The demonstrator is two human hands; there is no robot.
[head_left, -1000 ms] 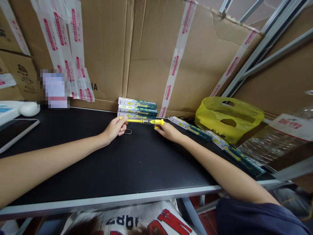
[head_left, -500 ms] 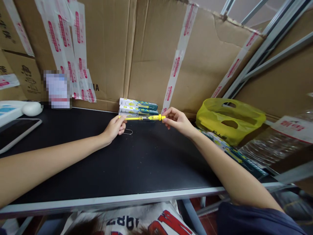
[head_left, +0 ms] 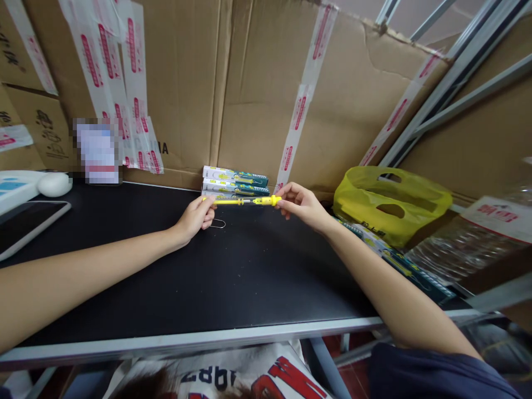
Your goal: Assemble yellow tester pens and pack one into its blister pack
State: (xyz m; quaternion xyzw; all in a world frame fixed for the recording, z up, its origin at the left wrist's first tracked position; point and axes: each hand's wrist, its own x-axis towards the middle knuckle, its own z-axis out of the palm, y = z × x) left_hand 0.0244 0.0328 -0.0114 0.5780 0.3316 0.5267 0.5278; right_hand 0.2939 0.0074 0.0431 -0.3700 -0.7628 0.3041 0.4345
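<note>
A slim yellow pen-like tool [head_left: 264, 200] with a short grey metal section near its middle is held level above the black table [head_left: 249, 277]. My left hand [head_left: 195, 216] is closed in a pinch on its thin left end. At the thicker right end, the thumb and fingers of my right hand [head_left: 301, 205] grip the yellow tip. A thin bent wire loop [head_left: 218, 223] shows beside my left fingers; whether they touch it is hidden. Right behind the tool lie several small printed boxes [head_left: 235, 176], stacked against the cardboard.
Taped cardboard [head_left: 257, 111] walls the back. To the right are a yellow plastic bag [head_left: 386, 205], more printed boxes [head_left: 415, 271] and clear plastic packaging [head_left: 449, 249]. A phone-like device [head_left: 33, 227] and a white rounded object [head_left: 55, 184] sit at left. A metal edge [head_left: 199, 342] runs along the front.
The tool's thicker right part looks slightly turned about its length, with its dark markings now less visible. Both hands stay in nearly the same place, still holding it.
</note>
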